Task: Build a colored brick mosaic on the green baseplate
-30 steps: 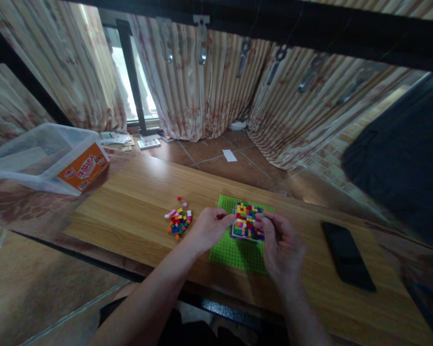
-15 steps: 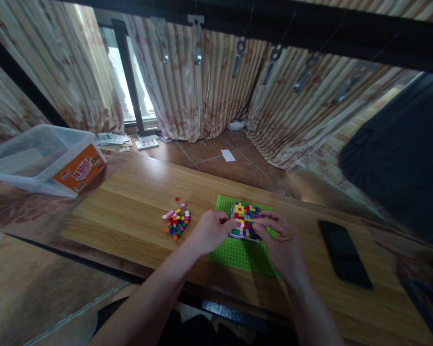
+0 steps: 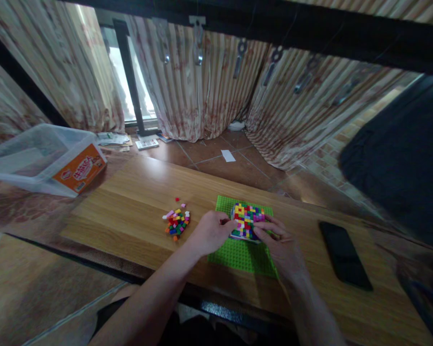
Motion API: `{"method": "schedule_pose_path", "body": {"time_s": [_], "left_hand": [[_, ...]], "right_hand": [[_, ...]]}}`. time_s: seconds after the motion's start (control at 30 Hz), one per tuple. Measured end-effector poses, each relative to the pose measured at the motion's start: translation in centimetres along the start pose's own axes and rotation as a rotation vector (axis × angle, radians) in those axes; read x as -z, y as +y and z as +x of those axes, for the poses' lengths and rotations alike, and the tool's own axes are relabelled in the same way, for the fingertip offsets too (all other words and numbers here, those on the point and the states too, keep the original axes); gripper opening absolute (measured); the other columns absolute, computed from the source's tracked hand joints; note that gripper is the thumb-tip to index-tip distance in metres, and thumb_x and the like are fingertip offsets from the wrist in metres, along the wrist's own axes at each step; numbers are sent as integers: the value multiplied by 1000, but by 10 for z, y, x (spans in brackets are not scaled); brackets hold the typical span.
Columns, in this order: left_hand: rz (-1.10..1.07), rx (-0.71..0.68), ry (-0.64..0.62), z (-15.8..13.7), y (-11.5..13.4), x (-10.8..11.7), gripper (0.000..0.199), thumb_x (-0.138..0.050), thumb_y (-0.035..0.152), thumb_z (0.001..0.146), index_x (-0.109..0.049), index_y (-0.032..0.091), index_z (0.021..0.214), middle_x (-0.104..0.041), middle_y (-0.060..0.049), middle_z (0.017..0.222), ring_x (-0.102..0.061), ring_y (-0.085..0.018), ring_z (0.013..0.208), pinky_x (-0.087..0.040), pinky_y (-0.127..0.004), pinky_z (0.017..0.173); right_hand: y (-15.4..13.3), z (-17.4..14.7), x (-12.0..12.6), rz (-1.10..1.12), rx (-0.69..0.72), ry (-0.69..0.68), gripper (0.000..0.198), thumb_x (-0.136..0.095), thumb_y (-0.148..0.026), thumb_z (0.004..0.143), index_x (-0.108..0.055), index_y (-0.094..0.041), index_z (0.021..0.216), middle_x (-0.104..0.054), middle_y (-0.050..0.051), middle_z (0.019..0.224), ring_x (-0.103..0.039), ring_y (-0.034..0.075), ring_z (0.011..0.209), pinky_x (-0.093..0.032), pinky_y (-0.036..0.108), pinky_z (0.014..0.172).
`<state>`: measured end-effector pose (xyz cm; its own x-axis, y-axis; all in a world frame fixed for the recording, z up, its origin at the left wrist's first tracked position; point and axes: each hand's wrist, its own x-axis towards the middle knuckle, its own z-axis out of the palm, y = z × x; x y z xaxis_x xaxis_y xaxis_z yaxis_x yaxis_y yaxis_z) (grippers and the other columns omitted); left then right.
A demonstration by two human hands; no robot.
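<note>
A block built of many small coloured toy bricks (image 3: 244, 222) stands on a green studded baseplate (image 3: 234, 259). At its left edge is my left hand (image 3: 213, 231), its fingers curled and the thumb against the block's side. My right hand (image 3: 279, 240) holds the right side, with thumb and forefinger close together at the front right corner; the fingertips are partly hidden. Whether a loose brick sits between those fingertips is too small to tell. To the left of my left hand lies a pile of loose toy bricks (image 3: 178, 222) in mixed colours.
The wooden table (image 3: 130, 202) carries a black phone (image 3: 344, 254) at the right. A clear plastic bin (image 3: 43, 158) with an orange label stands beyond the table's left end. Papers (image 3: 112, 139) and a white sheet (image 3: 228, 155) lie past the far edge, before striped curtains (image 3: 209, 91).
My right hand has shifted slightly, its thumb and fingers moving a little at the block's right side. The left hand, the block and the brick pile look the same.
</note>
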<state>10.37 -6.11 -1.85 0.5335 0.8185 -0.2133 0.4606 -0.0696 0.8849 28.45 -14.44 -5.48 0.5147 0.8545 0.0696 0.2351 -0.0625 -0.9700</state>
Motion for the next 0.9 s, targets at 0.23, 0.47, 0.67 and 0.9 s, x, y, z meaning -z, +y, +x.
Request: {"method": "schedule_pose_path", "body": {"time_s": [0.23,0.47,0.67,0.9], "left_hand": [[2,-1,12,1,1,-1,38,-49,41,85,-58,15,60,-37,5,53,-34,-10,52,-21,-25,50],[14,7,20,1,1,-1,39,-50,42,85,-54,16,56,-36,5,51,-33,-10,50,-21,-25,50],[-6,5,12,1,1,-2,36,-51,39,84,-55,16,57,-36,5,51,-32,-9,50,-20,-25,49],[-8,3,26,2,-2,-3,36,-50,40,84,-59,15,60,-39,5,52,-35,-10,51,-21,-25,50]], "right_hand": [[4,-3,-9,151,-60,73,20,-83,-40,62,-77,-26,75,-69,6,112,-55,29,121,-37,50,110],[9,0,-10,174,-111,88,24,-85,-38,60,-75,-23,77,-71,5,102,-61,27,111,-41,49,104],[7,2,-11,152,-93,77,27,-85,-40,59,-73,-22,75,-71,5,100,-63,26,104,-49,44,92],[8,4,-11,139,-71,69,26,-85,-40,58,-72,-23,74,-70,4,93,-61,27,106,-46,45,95]]}}
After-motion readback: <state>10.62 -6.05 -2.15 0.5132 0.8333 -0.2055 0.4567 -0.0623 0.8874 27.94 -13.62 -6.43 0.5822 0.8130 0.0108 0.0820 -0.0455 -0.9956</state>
